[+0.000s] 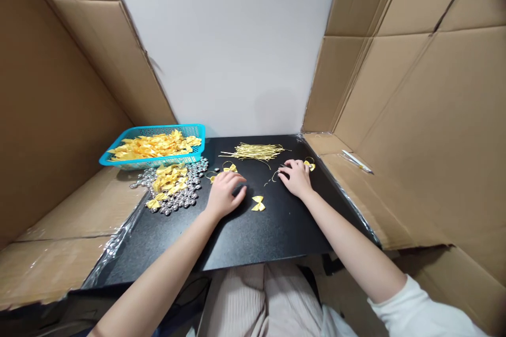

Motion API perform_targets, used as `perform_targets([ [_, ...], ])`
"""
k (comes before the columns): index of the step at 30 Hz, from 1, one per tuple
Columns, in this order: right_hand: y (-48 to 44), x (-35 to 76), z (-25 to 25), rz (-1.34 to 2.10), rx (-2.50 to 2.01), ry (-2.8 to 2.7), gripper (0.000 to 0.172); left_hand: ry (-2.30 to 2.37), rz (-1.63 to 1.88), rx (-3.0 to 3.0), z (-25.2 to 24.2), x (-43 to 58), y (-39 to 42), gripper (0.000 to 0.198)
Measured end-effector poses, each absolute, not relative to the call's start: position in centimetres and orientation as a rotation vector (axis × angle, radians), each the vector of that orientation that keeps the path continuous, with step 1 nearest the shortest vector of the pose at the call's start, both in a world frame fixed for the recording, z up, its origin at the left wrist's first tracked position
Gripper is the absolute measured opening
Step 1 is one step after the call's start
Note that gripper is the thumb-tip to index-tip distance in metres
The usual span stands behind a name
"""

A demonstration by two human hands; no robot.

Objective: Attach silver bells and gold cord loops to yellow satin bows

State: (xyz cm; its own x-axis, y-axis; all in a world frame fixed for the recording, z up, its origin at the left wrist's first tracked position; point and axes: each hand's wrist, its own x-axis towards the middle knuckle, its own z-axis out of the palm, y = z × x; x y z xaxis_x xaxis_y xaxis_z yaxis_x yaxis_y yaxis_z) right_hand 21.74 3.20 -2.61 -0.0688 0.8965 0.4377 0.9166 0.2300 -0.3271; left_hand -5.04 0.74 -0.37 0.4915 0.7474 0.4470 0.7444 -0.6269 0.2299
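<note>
Watching over the head camera, I have both bare hands palm down over a black table point(245, 245), well apart from each other. Left hand point(225, 194): thumb spread from the fingers, a wide gap between them, grip loose. Just beyond its fingers I see a yellow bow with a wire loop point(230, 168); a second one is partly hidden behind the knuckles. Right hand point(296, 176): fingers bent down toward the tabletop. Something small and dark shows by the fingertips, but I cannot tell what it is, or whether the fingers pinch anything. A looped bow point(312, 166) lies just beside this hand, on its outer side.

Between the hands, nearer the person, a single bow point(258, 203) lies flat, apart from both. Short wire scraps point(271, 181) lie close to the right fingertips. Farther back, a bundle of gold wires point(259, 151) lies crosswise.

To the left I note silver beads point(177, 202) spread out, with a heap of bows point(171, 178) on top. Behind them stands a blue basket point(177, 159) of yellow bows. Far right, a slim white tool point(357, 162) rests on cardboard; its kind is unclear to me.
</note>
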Motion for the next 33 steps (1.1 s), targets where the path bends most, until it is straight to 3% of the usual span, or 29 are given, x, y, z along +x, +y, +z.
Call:
perform_targets([
  [5,2.8,21.8,-2.7,-0.059,-1.581,-2.034,0.020,1.574,0.789,2.675,-0.7,-7.8,1.7,0.022],
  [11,2.9,20.6,-2.4,-0.030,-1.489,-2.133,0.030,1.623,0.724,2.654,-1.3,-8.2,2.2,0.021],
  [17,4.5,19.2,-2.3,0.020,-1.455,-2.177,0.020,1.663,0.631,2.633,-1.0,-7.3,2.2,0.024],
  [23,3.4,19.4,-2.1,0.095,-1.373,-2.182,0.019,1.628,0.305,2.562,0.7,-7.5,3.5,0.017],
  [33,1.3,20.5,-2.9,0.269,-1.201,-2.304,0.017,1.588,-0.144,2.383,2.1,-7.2,5.2,0.028],
])
